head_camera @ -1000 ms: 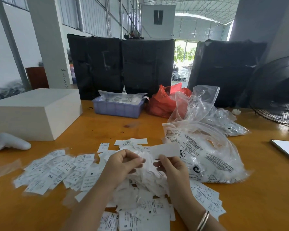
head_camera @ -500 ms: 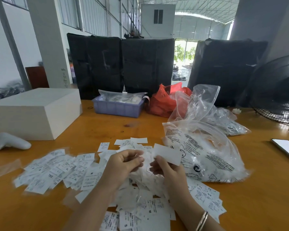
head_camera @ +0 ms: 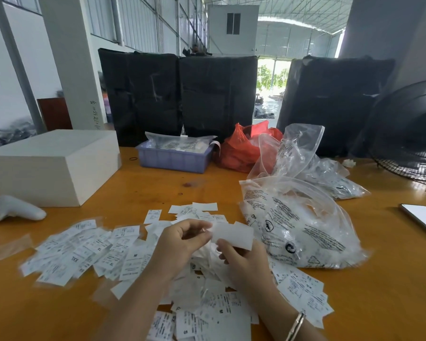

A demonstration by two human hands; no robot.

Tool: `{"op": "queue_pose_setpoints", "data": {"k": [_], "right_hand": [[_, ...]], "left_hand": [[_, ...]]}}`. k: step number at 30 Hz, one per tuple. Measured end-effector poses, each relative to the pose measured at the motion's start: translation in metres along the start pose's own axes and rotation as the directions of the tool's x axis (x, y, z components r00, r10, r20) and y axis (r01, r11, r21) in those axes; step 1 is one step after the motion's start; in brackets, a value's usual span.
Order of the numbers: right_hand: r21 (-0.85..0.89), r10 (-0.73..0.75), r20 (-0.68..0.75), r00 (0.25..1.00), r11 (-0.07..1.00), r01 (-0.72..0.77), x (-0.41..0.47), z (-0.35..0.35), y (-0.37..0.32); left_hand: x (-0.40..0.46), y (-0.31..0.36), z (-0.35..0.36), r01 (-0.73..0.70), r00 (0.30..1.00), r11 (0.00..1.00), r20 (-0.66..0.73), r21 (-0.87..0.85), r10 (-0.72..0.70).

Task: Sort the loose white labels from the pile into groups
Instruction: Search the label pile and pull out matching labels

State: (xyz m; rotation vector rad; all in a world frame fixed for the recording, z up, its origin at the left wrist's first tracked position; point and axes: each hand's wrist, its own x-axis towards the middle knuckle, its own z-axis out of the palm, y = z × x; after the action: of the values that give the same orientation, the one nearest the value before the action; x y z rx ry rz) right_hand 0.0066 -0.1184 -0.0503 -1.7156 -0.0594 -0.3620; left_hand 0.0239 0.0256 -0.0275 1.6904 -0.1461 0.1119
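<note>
A heap of loose white labels (head_camera: 207, 279) lies on the orange table in front of me. My right hand (head_camera: 244, 262) pinches a blank-side-up white label (head_camera: 234, 235) just above the heap. My left hand (head_camera: 182, 242) has its curled fingers at that label's left edge. A spread-out group of printed size labels (head_camera: 84, 249) lies to the left, another group (head_camera: 303, 296) to the right, and more labels (head_camera: 202, 323) near the table's front edge.
A clear plastic bag (head_camera: 298, 227) printed with black text lies right of my hands, more clear bags (head_camera: 330, 173) behind it. A white box (head_camera: 52, 166) and white controller (head_camera: 12, 209) sit left. Purple tray (head_camera: 172, 159), red bag (head_camera: 241, 151), fan (head_camera: 408, 134), phone (head_camera: 423, 217).
My right hand has lowered the held label and brought it left toward my left hand, which now touches its edge. The piles on the table have not moved.
</note>
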Motion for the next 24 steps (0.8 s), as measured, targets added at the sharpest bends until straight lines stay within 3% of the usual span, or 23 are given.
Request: {"op": "queue_pose_setpoints", "data": {"k": [7, 12, 17, 24], "right_hand": [[-0.114, -0.025, 0.105, 0.994, 0.993, 0.037, 0.0021, -0.0039, 0.001], [-0.136, -0.025, 0.004, 1.0, 0.99, 0.025, 0.0055, -0.0073, 0.0039], [-0.156, -0.073, 0.014, 0.997, 0.985, 0.075, 0.0042, -0.0044, 0.0059], [0.027, -0.015, 0.171, 0.985, 1.0, 0.011, 0.0006, -0.0057, 0.004]], "left_hand": [[0.0005, 0.0029, -0.0033, 0.016, 0.997, 1.0, 0.069, -0.007, -0.015], [-0.0001, 0.0038, -0.0039, 0.012, 0.994, 1.0, 0.108, -0.011, -0.011], [0.0005, 0.0011, -0.002, 0.004, 0.999, 1.0, 0.032, 0.017, -0.004], [0.0022, 0.0001, -0.0054, -0.002, 0.999, 1.0, 0.035, -0.01, 0.003]]}}
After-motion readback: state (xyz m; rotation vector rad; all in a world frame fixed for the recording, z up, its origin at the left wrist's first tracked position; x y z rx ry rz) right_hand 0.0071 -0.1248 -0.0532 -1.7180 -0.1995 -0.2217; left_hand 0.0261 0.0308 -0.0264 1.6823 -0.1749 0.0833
